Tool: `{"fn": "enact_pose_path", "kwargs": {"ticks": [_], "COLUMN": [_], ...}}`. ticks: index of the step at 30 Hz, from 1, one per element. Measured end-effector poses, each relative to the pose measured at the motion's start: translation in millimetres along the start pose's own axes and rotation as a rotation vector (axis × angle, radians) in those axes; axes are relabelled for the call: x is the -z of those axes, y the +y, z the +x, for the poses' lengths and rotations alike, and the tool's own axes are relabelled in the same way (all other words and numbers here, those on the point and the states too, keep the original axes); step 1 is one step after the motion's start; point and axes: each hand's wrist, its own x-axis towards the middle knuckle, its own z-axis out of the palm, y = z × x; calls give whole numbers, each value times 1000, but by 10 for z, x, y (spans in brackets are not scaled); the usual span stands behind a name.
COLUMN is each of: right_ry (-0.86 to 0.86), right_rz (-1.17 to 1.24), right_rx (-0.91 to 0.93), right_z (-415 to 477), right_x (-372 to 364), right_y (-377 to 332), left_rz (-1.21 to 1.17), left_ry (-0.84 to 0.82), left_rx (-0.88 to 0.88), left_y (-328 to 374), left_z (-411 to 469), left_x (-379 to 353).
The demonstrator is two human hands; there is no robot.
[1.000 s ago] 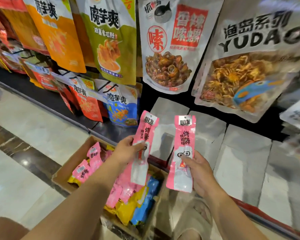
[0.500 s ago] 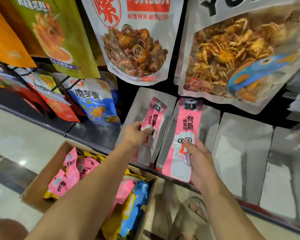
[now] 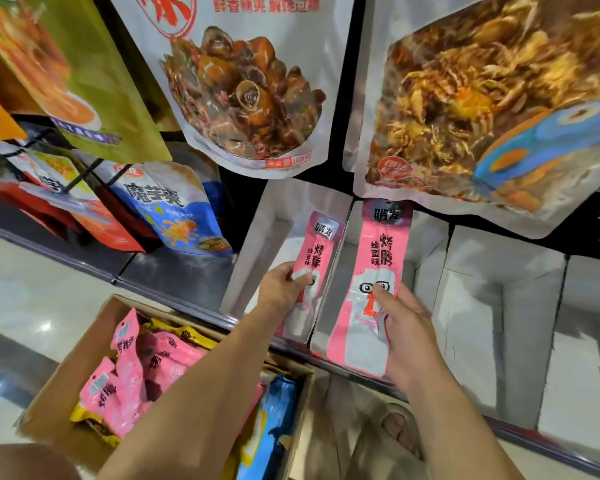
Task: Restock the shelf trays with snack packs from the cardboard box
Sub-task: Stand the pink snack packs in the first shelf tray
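Note:
My left hand (image 3: 282,289) pinches a pink snack pack (image 3: 317,251) that reaches into the leftmost white shelf tray (image 3: 262,237). My right hand (image 3: 404,327) grips a second pink snack pack (image 3: 378,271) by its lower half, lying over the neighbouring white tray (image 3: 426,244). Below my left forearm stands the open cardboard box (image 3: 70,372) on the floor, holding several pink, yellow and blue packs (image 3: 132,375).
Big snack bags (image 3: 243,81) hang above the trays, one with crab print (image 3: 482,105) overlapping the right pack's top. More white trays (image 3: 499,306) run to the right along the shelf's front rail. A sandalled foot (image 3: 395,427) stands beside the box on the tiled floor (image 3: 32,292).
Both hands moved forward and down from in front of the shelf, bringing the two pink packs into the two leftmost trays. The camera leaned closer to the shelf.

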Motion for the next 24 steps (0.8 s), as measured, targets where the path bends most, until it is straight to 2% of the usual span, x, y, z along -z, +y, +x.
{"fn": "enact_pose_path", "kwargs": {"ticks": [2,5,6,11,14,17,19,21,24], "right_ry": [1,5,1,2,-3,-3,1,7,-16], "right_rz": [4,4,6,-3,12,22,44,54,15], "right_rx": [-3,-10,-17,-20,-24,-32,-53,-67,-69], "right_z": [24,30,39,23,10,-15,-15,7,75], "right_x": [-25,-64,-67,-163,-218,-289,-347,-428,-577], "right_y": [31,42,57,88,95,119,165,228,341], "left_rz": [135,655,747,698,625,588,541,509,487], "left_ry": [34,118,134,63,211,415,515,514,278], "left_rx": [-44,-116,-122,-150,-283,-515,-582,-527,-250], "left_y": [-74,-148,-185,-104,8,173,237,175,-65], "left_z": [61,178,223,128,-55,-237,-269,-200,-57], "left_x": [-7,1,13,117,330,615,815,1004,1219]}}
